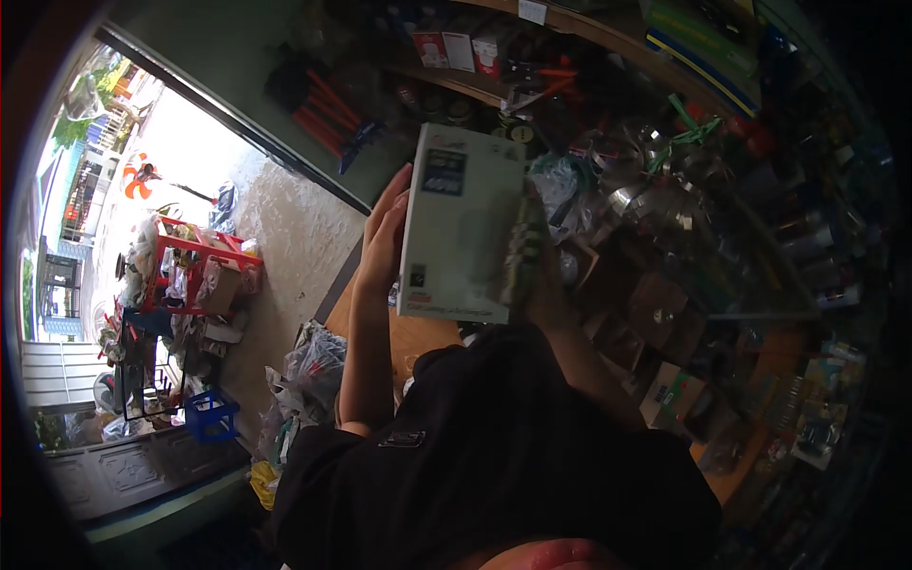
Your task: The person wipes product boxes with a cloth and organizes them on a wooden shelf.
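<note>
A pale, flat box point(456, 228) with dark printed labels is held up in front of my chest. My left hand point(388, 226) grips it along its left edge, with the fingers reaching up that side. At the box's right edge is my right hand point(543, 275), dark and blurred, next to a patterned green and white object point(522, 249). The fingers of my right hand are too smeared to make out, and whether it holds this object or the box is unclear.
Cluttered metal goods point(632, 195) and shelves fill the right side. Small open boxes point(617, 337) lie below them. Plastic bags point(318, 361) sit by my left arm. A red rack point(195, 271) and a blue stool point(211, 415) stand near the bright doorway.
</note>
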The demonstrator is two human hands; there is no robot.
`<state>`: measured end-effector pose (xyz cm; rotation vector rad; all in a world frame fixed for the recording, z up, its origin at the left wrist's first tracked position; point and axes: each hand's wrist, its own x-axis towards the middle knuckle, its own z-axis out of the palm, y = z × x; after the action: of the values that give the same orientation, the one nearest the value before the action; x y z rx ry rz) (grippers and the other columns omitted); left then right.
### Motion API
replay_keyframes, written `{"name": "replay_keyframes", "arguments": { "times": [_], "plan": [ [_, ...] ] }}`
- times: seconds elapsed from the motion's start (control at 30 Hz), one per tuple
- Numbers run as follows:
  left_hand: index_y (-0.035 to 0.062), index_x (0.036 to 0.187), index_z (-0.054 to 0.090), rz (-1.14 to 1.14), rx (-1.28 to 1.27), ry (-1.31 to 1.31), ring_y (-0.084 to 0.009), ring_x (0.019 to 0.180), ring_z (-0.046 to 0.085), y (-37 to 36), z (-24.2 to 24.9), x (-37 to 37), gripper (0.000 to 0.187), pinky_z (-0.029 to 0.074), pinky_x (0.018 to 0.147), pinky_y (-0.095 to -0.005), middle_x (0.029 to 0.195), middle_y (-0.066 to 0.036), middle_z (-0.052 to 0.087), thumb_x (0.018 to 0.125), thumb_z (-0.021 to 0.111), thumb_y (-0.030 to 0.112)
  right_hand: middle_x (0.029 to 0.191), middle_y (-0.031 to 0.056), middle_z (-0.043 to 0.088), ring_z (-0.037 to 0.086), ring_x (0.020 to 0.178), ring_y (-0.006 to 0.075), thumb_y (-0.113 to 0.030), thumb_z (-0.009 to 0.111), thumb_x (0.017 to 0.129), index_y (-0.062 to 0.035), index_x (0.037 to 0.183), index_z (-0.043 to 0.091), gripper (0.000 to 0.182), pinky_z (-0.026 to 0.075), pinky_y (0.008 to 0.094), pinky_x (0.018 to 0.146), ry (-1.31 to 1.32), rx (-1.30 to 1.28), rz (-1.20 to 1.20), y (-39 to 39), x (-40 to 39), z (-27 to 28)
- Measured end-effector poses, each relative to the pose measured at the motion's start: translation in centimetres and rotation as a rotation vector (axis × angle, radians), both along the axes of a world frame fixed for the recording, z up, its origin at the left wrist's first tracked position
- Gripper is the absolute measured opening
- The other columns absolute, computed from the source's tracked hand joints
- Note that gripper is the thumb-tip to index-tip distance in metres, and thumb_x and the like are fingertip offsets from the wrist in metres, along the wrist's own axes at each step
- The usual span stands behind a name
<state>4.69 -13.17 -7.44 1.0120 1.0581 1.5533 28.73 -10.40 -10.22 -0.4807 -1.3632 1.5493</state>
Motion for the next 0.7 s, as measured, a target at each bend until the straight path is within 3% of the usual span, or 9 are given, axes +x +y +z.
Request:
{"name": "replay_keyframes", "arguments": {
  "times": [0.03, 0.17, 0.33, 0.4, 0.47, 0.53, 0.6, 0.67, 0.7],
  "plan": [
    [0.0054, 0.159, 0.04, -0.099, -0.12, -0.163, -0.0233, 0.123, 0.064, -0.4, 0.3, 0.5, 0.064, 0.056, 0.1, -0.0367, 0.141, -0.016, 0.06, 0.107, 0.051, 0.041, 0.17, 0.0162, 0.027, 0.033, 0.154, 0.0316, -0.024, 0.04, 0.115, -0.0003, 0.167, 0.012, 0.064, 0.028, 0.0422, 0.125, -0.18, 0.249, -0.113, -0.2, 0.3, 3.2],
    [0.0045, 0.156, 0.037, -0.169, -0.177, -0.287, -0.0283, 0.133, 0.055, -2.0, -3.7, 0.9, 0.082, 0.053, 0.104, -0.0421, 0.146, -0.019, 0.053, 0.096, 0.059, 0.056, 0.176, 0.0154, 0.011, 0.01, 0.162, 0.0278, -0.022, 0.042, 0.114, -0.0022, 0.168, 0.01, 0.065, 0.013, 0.0404, 0.13, -0.109, 0.138, -0.019, 2.3, -0.6, 3.1],
    [0.0027, 0.155, 0.037, -0.182, -0.161, -0.201, -0.0313, 0.132, 0.056, -3.6, -5.2, 2.9, 0.087, 0.053, 0.104, -0.0442, 0.146, -0.02, 0.053, 0.087, 0.068, 0.047, 0.174, 0.0163, 0.019, 0.021, 0.16, 0.0267, -0.024, 0.042, 0.113, -0.0011, 0.167, 0.016, 0.064, 0.018, 0.0383, 0.129, -0.005, 0.379, -0.132, 6.7, -1.2, 0.8],
    [0.0004, 0.152, 0.041, -0.302, 0.039, -0.711, -0.0342, 0.129, 0.059, -3.7, -6.4, 3.1, 0.083, 0.054, 0.105, -0.0455, 0.142, -0.021, 0.057, 0.088, 0.066, 0.047, 0.172, 0.016, 0.025, 0.027, 0.157, 0.0255, -0.026, 0.044, 0.112, -0.0006, 0.166, 0.018, 0.065, 0.022, 0.0362, 0.127, -0.131, 0.17, -0.135, 6.5, -1.2, -0.2],
    [-0.0028, 0.149, 0.045, -0.269, 0.074, -0.752, -0.0372, 0.119, 0.066, -3.1, -5.9, 2.5, 0.081, 0.059, 0.099, -0.0481, 0.137, -0.024, 0.061, 0.089, 0.062, 0.048, 0.166, 0.0145, 0.035, 0.034, 0.152, 0.0228, -0.025, 0.047, 0.111, -0.0023, 0.166, 0.021, 0.065, 0.027, 0.0342, 0.124, -0.07, -0.205, -0.004, 2.7, -1.4, 1.0],
    [-0.005, 0.148, 0.045, -0.258, 0.191, -0.791, -0.0384, 0.11, 0.071, -3.2, -6.1, 0.1, 0.082, 0.063, 0.091, -0.0505, 0.131, -0.027, 0.063, 0.09, 0.06, 0.051, 0.162, 0.0144, 0.039, 0.037, 0.149, 0.0226, -0.018, 0.048, 0.109, -0.0035, 0.166, 0.02, 0.065, 0.028, 0.0347, 0.123, 0.051, -0.293, 0.113, 1.3, -2.2, -2.1],
    [-0.0061, 0.149, 0.044, -0.017, 0.077, -0.772, -0.0385, 0.104, 0.073, -4.0, -4.0, -0.3, 0.08, 0.065, 0.087, -0.0522, 0.127, -0.028, 0.066, 0.093, 0.054, 0.051, 0.162, 0.015, 0.039, 0.038, 0.149, 0.0231, -0.013, 0.05, 0.107, -0.0037, 0.167, 0.019, 0.068, 0.028, 0.0353, 0.122, 0.035, -0.165, 0.077, -0.5, -2.2, -1.6],
    [-0.0056, 0.15, 0.044, -0.04, 0.018, -0.743, -0.0339, 0.108, 0.072, -5.4, -5.2, -2.9, 0.071, 0.063, 0.09, -0.0472, 0.128, -0.024, 0.067, 0.099, 0.049, 0.043, 0.162, 0.0157, 0.04, 0.039, 0.148, 0.0236, -0.008, 0.052, 0.105, -0.004, 0.167, 0.018, 0.071, 0.029, 0.0359, 0.122, 0.017, -0.049, 0.04, -2.7, -1.9, -0.4],
    [-0.0052, 0.15, 0.045, 0.08, -0.117, -0.418, -0.0313, 0.111, 0.07, -5.9, -5.4, -4.3, 0.066, 0.059, 0.094, -0.0443, 0.129, -0.021, 0.066, 0.1, 0.049, 0.038, 0.162, 0.0163, 0.039, 0.037, 0.149, 0.0239, -0.005, 0.055, 0.103, -0.0041, 0.167, 0.018, 0.074, 0.028, 0.0371, 0.123, -0.02, -0.014, -0.011, -3.3, -1.7, 0.5]
  ]
}}
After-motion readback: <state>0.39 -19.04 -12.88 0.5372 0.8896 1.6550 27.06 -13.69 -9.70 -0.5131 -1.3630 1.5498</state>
